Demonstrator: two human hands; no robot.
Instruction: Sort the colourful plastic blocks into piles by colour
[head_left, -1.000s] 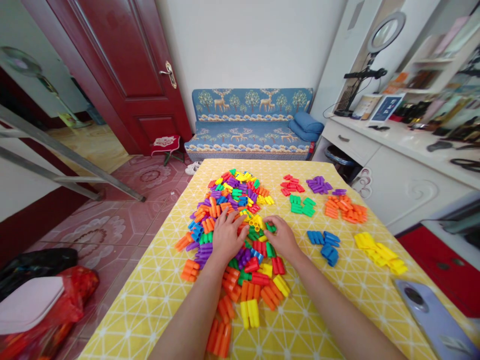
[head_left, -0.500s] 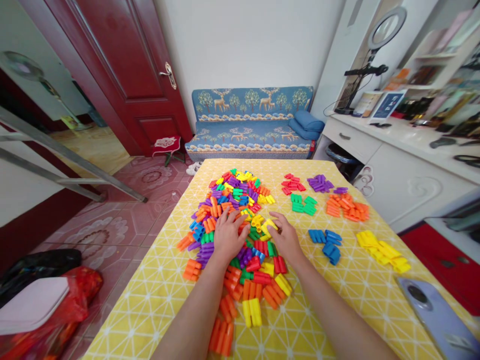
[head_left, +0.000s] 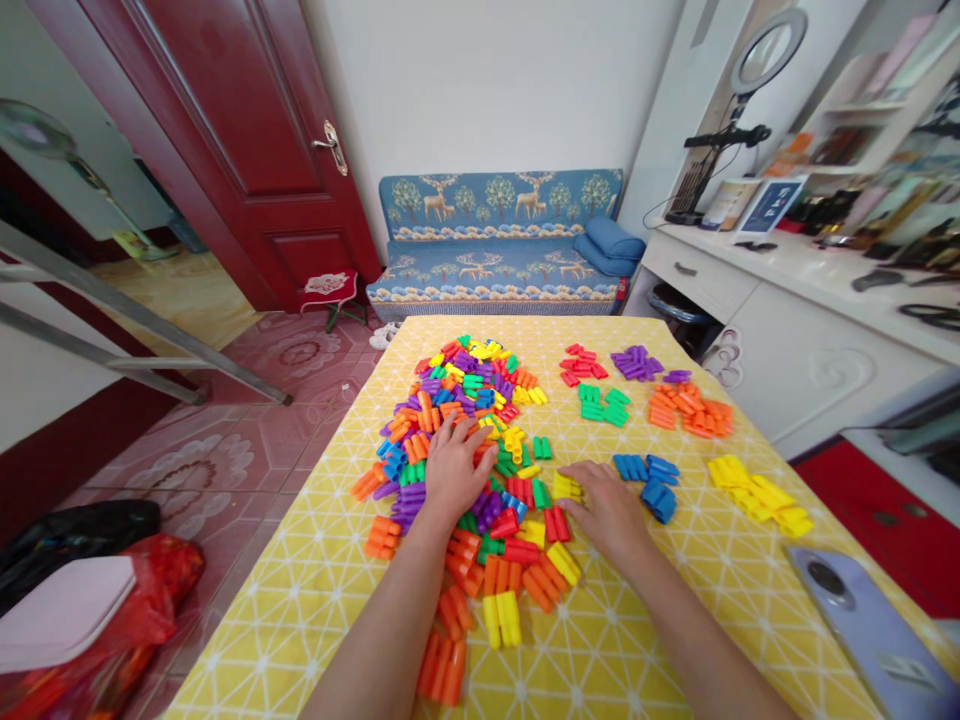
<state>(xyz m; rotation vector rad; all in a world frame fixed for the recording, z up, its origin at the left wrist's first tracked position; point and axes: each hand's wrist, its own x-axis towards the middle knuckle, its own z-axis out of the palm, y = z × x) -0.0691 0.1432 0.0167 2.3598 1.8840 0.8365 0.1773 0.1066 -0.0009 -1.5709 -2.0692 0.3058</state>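
Note:
A mixed heap of coloured plastic pieces (head_left: pixel 409 500) covers the left half of the table. My left hand (head_left: pixel 456 470) rests on the heap, its fingers spread over orange and green pieces. My right hand (head_left: pixel 606 505), at the heap's right edge, has a yellow piece (head_left: pixel 566 487) between thumb and fingers. Further right lie single-colour groups: red pieces (head_left: pixel 583 366), green pieces (head_left: pixel 604 405), purple pieces (head_left: pixel 637 363), orange pieces (head_left: pixel 690 410), blue pieces (head_left: pixel 658 500) and yellow pieces (head_left: pixel 759 495).
The table (head_left: pixel 270 610) has a yellow patterned cloth. A phone (head_left: pixel 870 625) lies at its right edge. Beyond stands a blue sofa (head_left: pixel 499 270); a white cabinet (head_left: pixel 780 330) is at the right, a metal ladder (head_left: pixel 150 330) at the left.
My right hand has moved right and nearer to me, with the yellow piece. A green piece now shows uncovered at the heap's right side. My left hand has hardly moved.

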